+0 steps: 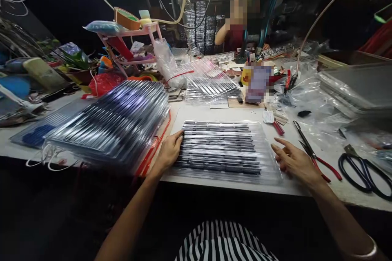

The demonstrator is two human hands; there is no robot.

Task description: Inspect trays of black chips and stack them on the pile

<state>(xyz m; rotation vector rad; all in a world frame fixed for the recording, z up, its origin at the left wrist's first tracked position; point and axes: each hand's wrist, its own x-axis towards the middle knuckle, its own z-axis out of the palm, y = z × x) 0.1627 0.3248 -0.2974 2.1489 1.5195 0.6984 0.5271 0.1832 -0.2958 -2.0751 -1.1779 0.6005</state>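
Observation:
A clear plastic tray (269,163) lies flat on the white worktop, with several rows of dark, shiny thin strips (219,147) in its channels. My left hand (170,150) grips the tray's left edge, thumb near its upper corner; some of its fingertips are hidden. At the tray's right edge is my right hand (294,162), fingers apart and holding nothing; whether it touches the rim I cannot tell. A tall stack of similar filled trays (113,118) stands left of my left hand, with red ribbon (156,147) beside it.
Red-handled pliers (315,155) and dark-handled scissors (363,171) lie at the right. Striped clear sheets (211,77) and a phone-like device (259,83) are behind the tray. A pink rack (131,32) stands at back left. Another person's arm (222,34) shows across the table.

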